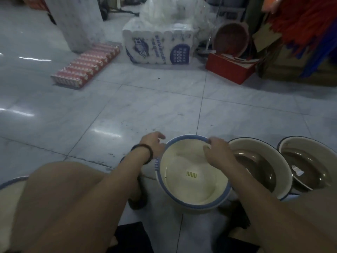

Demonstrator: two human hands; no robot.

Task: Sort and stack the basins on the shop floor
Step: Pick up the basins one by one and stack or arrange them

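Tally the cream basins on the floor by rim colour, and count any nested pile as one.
Cream basins with light blue rims: 2 (held basin, left-edge basin)
Cream basins with dark rims: 2 (middle basin, far-right basin)
Total: 4

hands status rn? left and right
Left hand: grips the far-left rim of the blue-rimmed basin.
Right hand: grips the same basin's far-right rim.
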